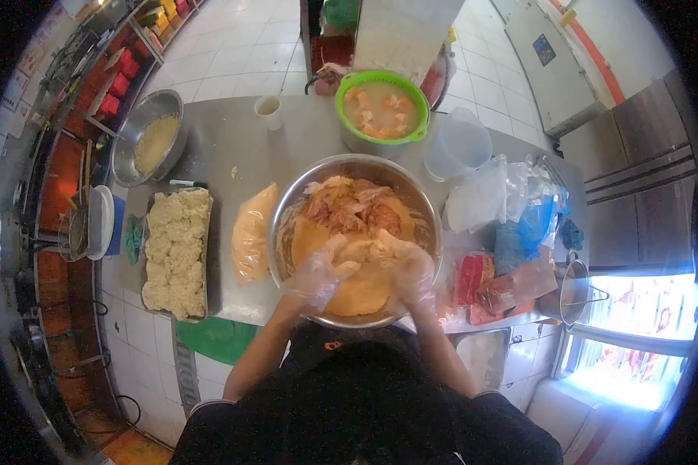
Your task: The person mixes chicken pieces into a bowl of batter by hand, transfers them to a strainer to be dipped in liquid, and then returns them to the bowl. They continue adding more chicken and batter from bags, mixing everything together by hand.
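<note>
A large metal bowl sits at the table's front edge, holding orange-yellow powder and a heap of raw meat pieces, which look like chicken, on its far side. Over the near half of the bowl, my left hand and my right hand face each other in clear plastic gloves. Between them is a powder-coated piece of meat, with the fingers of both hands curled in on it. The powder on my fingertips blurs where the meat ends.
Left of the bowl lie a bag of orange powder and a tray of pale crumbly food. A metal bowl, a cup, a green colander and a clear container stand behind. Plastic bags and red packets lie right.
</note>
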Available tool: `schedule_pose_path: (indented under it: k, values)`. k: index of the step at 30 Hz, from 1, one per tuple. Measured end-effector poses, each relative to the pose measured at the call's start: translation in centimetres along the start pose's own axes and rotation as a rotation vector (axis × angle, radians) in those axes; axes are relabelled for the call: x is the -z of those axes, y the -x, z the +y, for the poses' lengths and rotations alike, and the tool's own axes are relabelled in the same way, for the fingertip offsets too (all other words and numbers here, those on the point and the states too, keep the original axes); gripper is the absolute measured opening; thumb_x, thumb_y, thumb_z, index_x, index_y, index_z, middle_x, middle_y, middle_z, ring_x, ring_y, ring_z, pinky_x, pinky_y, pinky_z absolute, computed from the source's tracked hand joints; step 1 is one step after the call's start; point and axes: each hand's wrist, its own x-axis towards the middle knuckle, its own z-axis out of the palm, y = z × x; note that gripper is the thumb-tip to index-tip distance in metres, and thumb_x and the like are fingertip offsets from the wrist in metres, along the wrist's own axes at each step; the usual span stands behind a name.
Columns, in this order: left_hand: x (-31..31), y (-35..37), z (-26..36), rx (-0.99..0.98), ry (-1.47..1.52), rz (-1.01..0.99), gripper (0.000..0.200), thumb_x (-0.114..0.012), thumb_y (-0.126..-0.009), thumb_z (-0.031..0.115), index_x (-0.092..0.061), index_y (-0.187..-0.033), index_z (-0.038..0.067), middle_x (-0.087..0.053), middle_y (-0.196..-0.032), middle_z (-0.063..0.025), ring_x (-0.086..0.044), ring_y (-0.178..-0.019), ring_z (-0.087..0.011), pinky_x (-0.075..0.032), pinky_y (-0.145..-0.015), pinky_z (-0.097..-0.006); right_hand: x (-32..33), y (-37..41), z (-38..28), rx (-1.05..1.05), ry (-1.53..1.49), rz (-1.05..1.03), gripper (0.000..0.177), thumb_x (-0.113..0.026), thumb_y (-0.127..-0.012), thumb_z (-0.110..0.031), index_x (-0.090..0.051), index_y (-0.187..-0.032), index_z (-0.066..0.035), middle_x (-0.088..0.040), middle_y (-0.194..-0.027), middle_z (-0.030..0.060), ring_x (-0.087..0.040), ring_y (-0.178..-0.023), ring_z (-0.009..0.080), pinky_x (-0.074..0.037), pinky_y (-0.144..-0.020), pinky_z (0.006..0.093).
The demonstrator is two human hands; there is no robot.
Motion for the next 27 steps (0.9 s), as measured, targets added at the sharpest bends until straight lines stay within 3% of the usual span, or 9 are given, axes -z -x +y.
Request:
schedule_pose_path:
  k: [2,6,9,12,15,17,19,22,27]
  values:
    - [0.7,0.7,1.5,0.005,-0.301,0.023,0.075,-0.071,-0.098,0.036,-0.043,-0.154,-0.004,-0.059,-0.146,-0.027,-0.058,-0.135,-0.0351,-0.041,-0.118,-0.0447,-0.6,0.9,-1.8,0.192,0.588,-0.106,0.026,-0.072,-0.086,-0.012,-0.075,-0.111,-0.004,-0.076,-0.1,0.0183,-0.073,-0.096,0.0353,-0.057,-0.087,0.0451]
    - [0.7,1.9,-0.5,0.01,-0.893,0.001,0.085,-0.06,-0.098,0.058,-0.041,-0.158,0.001,-0.054,-0.151,-0.0285,-0.053,-0.14,-0.0411,-0.026,-0.125,-0.0546,-0.3,0.9,-2.6,0.32,0.335,0.112,0.026,-0.066,-0.082,-0.005,-0.076,-0.105,-0.008,-0.073,-0.098,0.0222,-0.069,-0.097,0.0409,-0.056,-0.086,0.0502]
    - [0.7,3.4,-0.6,-0.226,-1.189,0.071,0.087,-0.045,-0.101,0.066,-0.046,-0.156,-0.001,-0.053,-0.155,-0.0257,-0.049,-0.146,-0.0378,-0.021,-0.127,-0.0577,0.0,0.9,-5.4,0.014,0.49,0.086,0.019,-0.071,-0.082,-0.01,-0.077,-0.1,-0.006,-0.075,-0.098,0.0174,-0.071,-0.095,0.037,-0.058,-0.086,0.0463]
    - [0.0,3.6,0.0,-0.203,-1.096,0.021,0.086,-0.047,-0.1,0.065,-0.048,-0.155,-0.001,-0.053,-0.157,-0.023,-0.047,-0.147,-0.0404,-0.013,-0.127,-0.0628,0.9,0.1,-3.9,0.085,0.502,-0.042,0.027,-0.071,-0.084,-0.01,-0.078,-0.11,-0.005,-0.077,-0.107,0.0177,-0.073,-0.099,0.035,-0.058,-0.089,0.0448]
    - [-0.2,3.3,0.7,-0.302,-0.959,0.187,0.064,-0.059,-0.098,0.056,-0.068,-0.131,0.003,-0.067,-0.138,-0.0192,-0.058,-0.133,-0.0359,-0.03,-0.122,-0.0553,2.7,-2.6,-5.4,0.172,0.197,0.124,0.031,-0.07,-0.09,-0.01,-0.076,-0.119,-0.004,-0.077,-0.112,0.0169,-0.075,-0.099,0.029,-0.058,-0.089,0.0404]
    - [-0.4,3.2,1.3,-0.351,-0.882,0.282,0.05,-0.066,-0.096,0.049,-0.074,-0.118,0.005,-0.072,-0.124,-0.0166,-0.063,-0.122,-0.0349,-0.039,-0.114,-0.0528,4.8,-5.4,-8.2,0.104,-0.043,0.125,0.034,-0.063,-0.093,-0.003,-0.076,-0.124,-0.008,-0.079,-0.108,0.0075,-0.073,-0.102,0.0158,-0.057,-0.089,0.0326]
    - [-0.5,3.0,1.3,-0.421,-0.838,0.37,0.038,-0.071,-0.094,0.041,-0.075,-0.105,0.006,-0.075,-0.111,-0.0148,-0.066,-0.112,-0.0357,-0.047,-0.104,-0.0506,7.0,-9.3,-10.2,0.088,0.023,0.159,0.033,-0.062,-0.094,-0.003,-0.077,-0.124,-0.008,-0.078,-0.112,0.0086,-0.07,-0.105,0.0124,-0.056,-0.09,0.03]
    - [0.5,3.2,2.6,-0.297,-0.775,0.194,0.029,-0.074,-0.092,0.035,-0.072,-0.097,0.006,-0.073,-0.102,-0.0137,-0.067,-0.102,-0.0375,-0.051,-0.092,-0.0506,9.0,-17.1,-12.0,0.247,0.128,0.233,0.03,-0.065,-0.095,-0.008,-0.076,-0.122,-0.007,-0.078,-0.11,0.0122,-0.073,-0.101,0.0184,-0.057,-0.089,0.0323]
    - [0.1,3.3,2.4,-0.39,-0.679,0.386,0.026,-0.077,-0.089,0.031,-0.067,-0.086,0.007,-0.069,-0.092,-0.0138,-0.064,-0.087,-0.0378,-0.05,-0.081,-0.0502,9.8,-33.0,-9.2,0.382,0.407,0.208,0.031,-0.065,-0.096,-0.02,-0.075,-0.122,-0.007,-0.077,-0.113,0.0176,-0.074,-0.105,0.0349,-0.057,-0.094,0.0419]
